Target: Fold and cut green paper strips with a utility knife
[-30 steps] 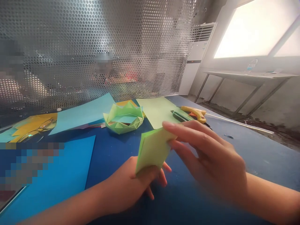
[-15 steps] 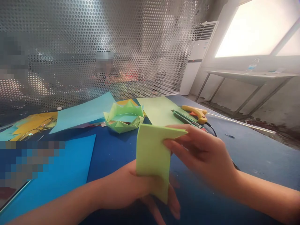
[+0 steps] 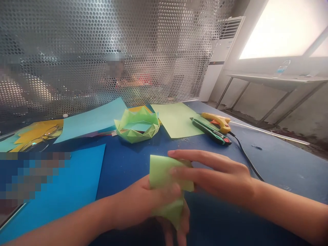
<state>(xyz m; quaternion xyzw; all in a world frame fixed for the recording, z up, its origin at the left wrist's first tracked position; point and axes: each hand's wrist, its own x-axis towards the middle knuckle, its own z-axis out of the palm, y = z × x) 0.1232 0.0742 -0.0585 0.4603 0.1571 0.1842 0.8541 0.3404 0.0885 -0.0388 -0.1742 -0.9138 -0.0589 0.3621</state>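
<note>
Left hand (image 3: 143, 205) pinches the folded green paper (image 3: 166, 184) low over the blue table (image 3: 282, 164), thumb on top, while the right hand (image 3: 220, 177) lays 2 straight fingers flat across it. Open tabletop lies right of the hands; the green paper crown (image 3: 137, 124) and utility knife (image 3: 210, 131) sit well beyond.

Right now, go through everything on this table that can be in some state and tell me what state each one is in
Left hand: gripping the folded green paper.
Right hand: fingers flat, pressing on that paper.
Folded green paper: partly folded, held above the table.
Green paper crown: finished, resting upright.
Light green sheet: flat, unfolded.
Blue sheet: flat, unfolded.
Glue gun: lying on its side, cord attached.
Utility knife: lying flat; blade not visible.
</note>
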